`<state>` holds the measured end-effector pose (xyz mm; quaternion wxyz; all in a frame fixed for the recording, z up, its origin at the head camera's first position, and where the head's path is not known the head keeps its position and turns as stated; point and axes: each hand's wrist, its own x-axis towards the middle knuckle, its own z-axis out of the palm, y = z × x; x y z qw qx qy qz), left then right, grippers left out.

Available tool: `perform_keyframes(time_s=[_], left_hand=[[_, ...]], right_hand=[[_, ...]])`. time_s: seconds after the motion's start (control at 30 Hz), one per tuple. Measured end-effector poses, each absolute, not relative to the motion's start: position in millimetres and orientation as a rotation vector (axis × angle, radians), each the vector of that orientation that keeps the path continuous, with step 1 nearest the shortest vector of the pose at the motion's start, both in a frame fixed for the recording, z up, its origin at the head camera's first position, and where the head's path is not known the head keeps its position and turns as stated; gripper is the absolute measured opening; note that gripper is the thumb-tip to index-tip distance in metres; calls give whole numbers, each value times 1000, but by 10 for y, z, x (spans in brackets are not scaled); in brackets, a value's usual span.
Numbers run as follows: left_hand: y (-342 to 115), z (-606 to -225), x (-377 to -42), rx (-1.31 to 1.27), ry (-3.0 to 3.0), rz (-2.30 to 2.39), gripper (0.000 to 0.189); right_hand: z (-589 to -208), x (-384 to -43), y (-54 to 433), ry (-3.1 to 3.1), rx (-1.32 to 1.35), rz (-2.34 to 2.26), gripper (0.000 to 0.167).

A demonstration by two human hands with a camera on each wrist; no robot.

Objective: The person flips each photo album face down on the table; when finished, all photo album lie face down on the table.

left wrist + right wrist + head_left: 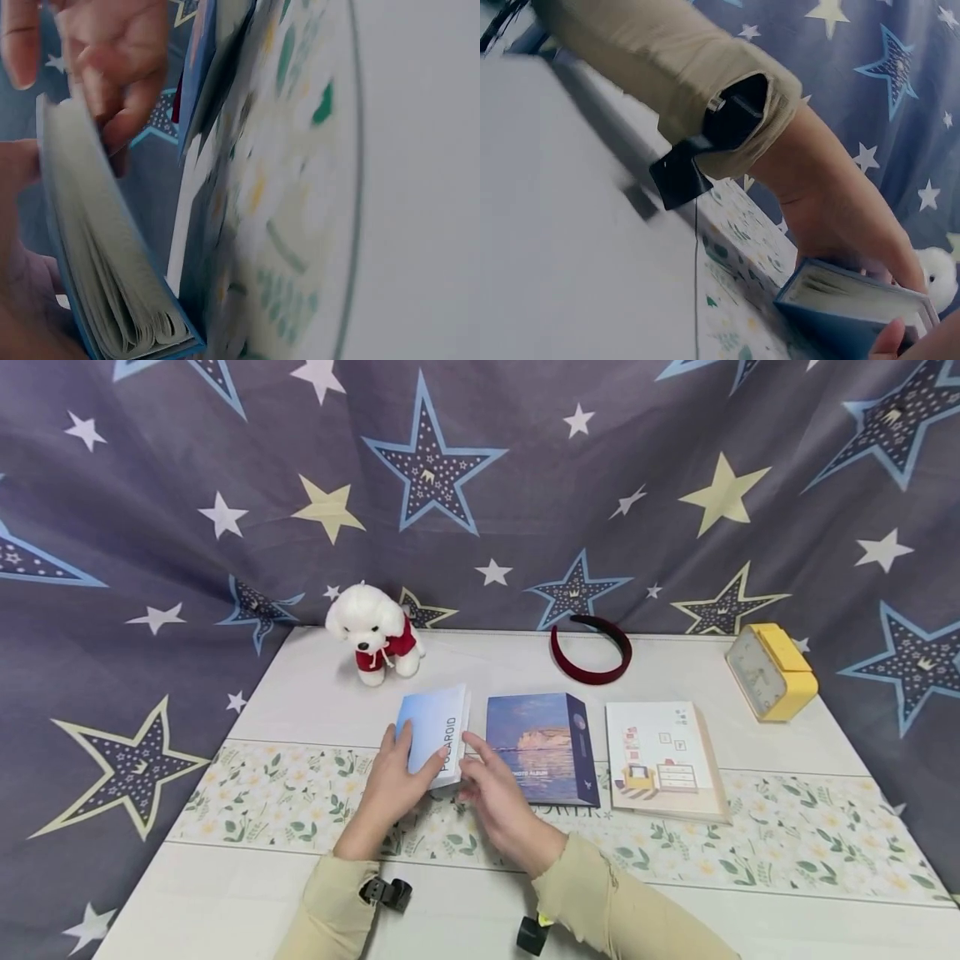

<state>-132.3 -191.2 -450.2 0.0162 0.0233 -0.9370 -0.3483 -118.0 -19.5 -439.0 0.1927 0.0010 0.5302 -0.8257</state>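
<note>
My left hand (393, 785) grips a small light-blue album (431, 727) with "POLAROID" lettering, thumb across its front cover. The album is tilted, and the edges of its many pages (112, 262) show in the left wrist view. Beside the album's right edge is my right hand (504, 806), fingers loosely bent; whether the fingertips touch the cover I cannot tell. In the right wrist view my left hand (840, 202) reaches behind the album (847, 326). Just right of my right hand lies a dark-blue photo album (536, 752) with a cliff picture.
Farther right lies a white album (660, 760) with a room drawing. A white plush dog (367, 622) in red stands at the back left. A dark-red headband (592, 677) and a yellow clock (772, 672) sit toward the back right, before a starry curtain (517, 527).
</note>
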Motion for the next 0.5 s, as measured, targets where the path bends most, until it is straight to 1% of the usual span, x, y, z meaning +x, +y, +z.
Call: perform_keyframes(time_s=[0.2, 0.4, 0.5], left_hand=[[-1842, -4531, -1287, -16, -2861, -1172, 81], [-1761, -4499, -1255, -189, -2775, -1395, 78], [-1732, -4458, -1247, -219, -2729, -1509, 78]], right_hand=[[-4335, -1144, -136, 1547, -88, -2302, 62], [-4280, -1111, -105, 1634, -173, -2268, 65], [-4278, -1093, -125, 1687, -255, -2237, 62]])
